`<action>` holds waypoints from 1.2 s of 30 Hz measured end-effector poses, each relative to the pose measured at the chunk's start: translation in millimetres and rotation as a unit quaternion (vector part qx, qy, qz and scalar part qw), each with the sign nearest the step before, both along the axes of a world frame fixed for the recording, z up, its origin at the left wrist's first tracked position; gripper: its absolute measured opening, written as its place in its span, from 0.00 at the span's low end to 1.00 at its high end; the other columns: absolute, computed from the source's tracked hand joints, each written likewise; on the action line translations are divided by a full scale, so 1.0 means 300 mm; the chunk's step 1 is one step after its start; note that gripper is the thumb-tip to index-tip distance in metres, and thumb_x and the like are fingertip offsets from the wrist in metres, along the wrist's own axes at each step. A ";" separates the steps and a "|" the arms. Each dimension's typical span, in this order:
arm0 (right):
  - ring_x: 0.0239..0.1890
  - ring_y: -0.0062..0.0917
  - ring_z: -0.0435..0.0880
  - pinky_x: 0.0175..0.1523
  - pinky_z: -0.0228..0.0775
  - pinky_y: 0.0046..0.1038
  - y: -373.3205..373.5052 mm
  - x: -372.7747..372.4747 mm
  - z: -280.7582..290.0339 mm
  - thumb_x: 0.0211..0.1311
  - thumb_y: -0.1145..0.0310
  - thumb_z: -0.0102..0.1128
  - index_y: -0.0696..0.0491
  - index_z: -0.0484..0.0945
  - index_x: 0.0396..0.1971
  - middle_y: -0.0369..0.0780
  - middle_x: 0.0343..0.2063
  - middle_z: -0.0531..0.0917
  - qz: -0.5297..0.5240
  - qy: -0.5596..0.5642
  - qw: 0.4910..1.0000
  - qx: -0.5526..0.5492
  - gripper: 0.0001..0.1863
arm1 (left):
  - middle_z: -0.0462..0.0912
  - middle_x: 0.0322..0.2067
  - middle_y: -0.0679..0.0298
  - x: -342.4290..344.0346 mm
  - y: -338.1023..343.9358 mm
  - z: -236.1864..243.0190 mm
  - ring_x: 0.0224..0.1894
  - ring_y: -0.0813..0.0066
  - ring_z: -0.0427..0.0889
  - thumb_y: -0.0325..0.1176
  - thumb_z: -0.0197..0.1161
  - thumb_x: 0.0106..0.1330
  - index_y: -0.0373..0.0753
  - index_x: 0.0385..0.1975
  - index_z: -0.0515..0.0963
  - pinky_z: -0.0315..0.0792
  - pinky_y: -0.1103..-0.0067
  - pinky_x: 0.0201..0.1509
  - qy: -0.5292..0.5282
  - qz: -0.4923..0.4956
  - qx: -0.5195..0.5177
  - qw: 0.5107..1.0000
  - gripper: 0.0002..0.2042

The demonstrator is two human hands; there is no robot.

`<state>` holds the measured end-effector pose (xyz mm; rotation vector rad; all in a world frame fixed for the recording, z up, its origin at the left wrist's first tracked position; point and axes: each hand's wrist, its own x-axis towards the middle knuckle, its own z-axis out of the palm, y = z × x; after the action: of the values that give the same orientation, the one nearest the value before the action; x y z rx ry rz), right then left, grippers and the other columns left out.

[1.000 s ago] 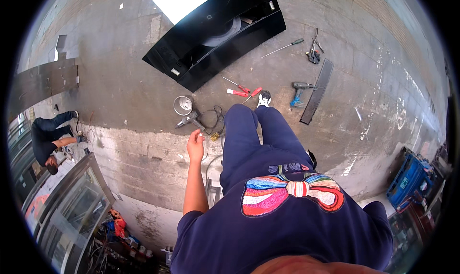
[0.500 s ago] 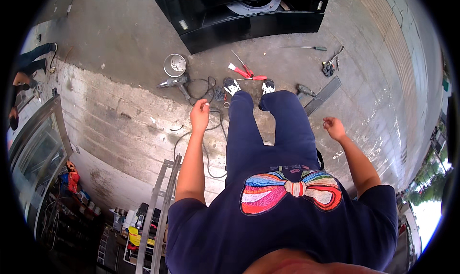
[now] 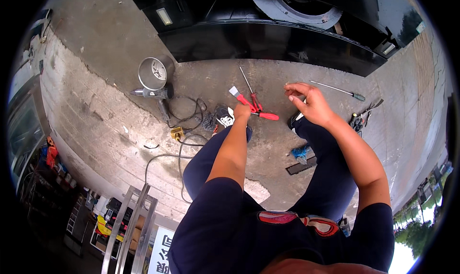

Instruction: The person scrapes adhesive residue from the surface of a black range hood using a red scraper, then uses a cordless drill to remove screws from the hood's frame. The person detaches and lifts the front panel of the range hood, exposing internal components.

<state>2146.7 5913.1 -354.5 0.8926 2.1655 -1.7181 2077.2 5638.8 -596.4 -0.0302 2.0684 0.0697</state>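
Note:
My left hand (image 3: 241,110) reaches down at a red-handled scraper (image 3: 244,99); its fingers are hidden, so its hold is unclear. A red-handled screwdriver (image 3: 269,116) lies just right of it, and a second red screwdriver (image 3: 256,102) points away behind. My right hand (image 3: 309,103) hangs above the floor right of these tools, fingers curved and apart. A long screwdriver with a green handle (image 3: 358,96) lies beyond it. Above the tools sits a large black panelled appliance (image 3: 271,42) with an open slot showing a round metal ring (image 3: 323,19).
A heat gun (image 3: 157,93), metal pot (image 3: 145,75), cable and yellow plug (image 3: 177,132) are left. Pliers (image 3: 355,123) and a blue drill (image 3: 301,152) are right. A steel frame (image 3: 115,233) stands lower left; a glass-panelled frame (image 3: 26,125) stands at the far left.
I have bent lower toward the floor, knees now apart. Both hands moved forward, the left to the red-handled tools, the right up beside them. The appliance and tools appear larger.

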 end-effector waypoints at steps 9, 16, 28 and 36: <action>0.40 0.40 0.79 0.46 0.72 0.35 0.093 -0.217 -0.406 0.53 0.74 0.58 0.58 0.77 0.42 0.44 0.34 0.80 0.196 0.139 0.971 0.018 0.14 | 0.82 0.36 0.46 -0.051 -0.073 -0.298 0.38 0.53 0.83 0.47 0.53 0.63 0.28 0.42 0.72 0.75 0.66 0.45 -0.056 0.023 -0.038 0.997 0.23; 0.39 0.41 0.79 0.43 0.72 0.36 0.080 -0.436 -0.369 0.51 0.75 0.58 0.57 0.77 0.42 0.44 0.34 0.80 0.357 0.302 0.878 0.099 0.15 | 0.80 0.28 0.57 -0.705 0.202 0.321 0.31 0.63 0.82 0.38 0.50 0.63 0.33 0.40 0.72 0.75 0.70 0.40 -0.136 -0.172 0.146 0.965 0.15; 0.39 0.36 0.81 0.44 0.74 0.32 -0.090 -0.669 -0.272 0.55 0.75 0.57 0.58 0.77 0.42 0.44 0.36 0.80 0.278 0.296 0.907 0.111 0.13 | 0.79 0.39 0.47 -1.019 0.066 0.479 0.40 0.48 0.79 0.29 0.51 0.67 0.45 0.69 0.51 0.72 0.62 0.43 0.468 -0.157 0.339 0.801 0.30; 0.39 0.36 0.81 0.44 0.74 0.31 -0.120 -0.684 -0.300 0.55 0.76 0.57 0.59 0.78 0.42 0.44 0.37 0.80 0.282 0.234 0.922 0.125 0.13 | 0.79 0.36 0.45 -1.112 0.091 0.376 0.36 0.47 0.80 0.30 0.51 0.66 0.45 0.68 0.54 0.73 0.61 0.41 0.448 -0.187 0.335 0.807 0.29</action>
<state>1941.4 5877.0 -444.6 -0.1509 2.6282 -1.4723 1743.5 5666.1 -483.7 1.0274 2.8099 0.6808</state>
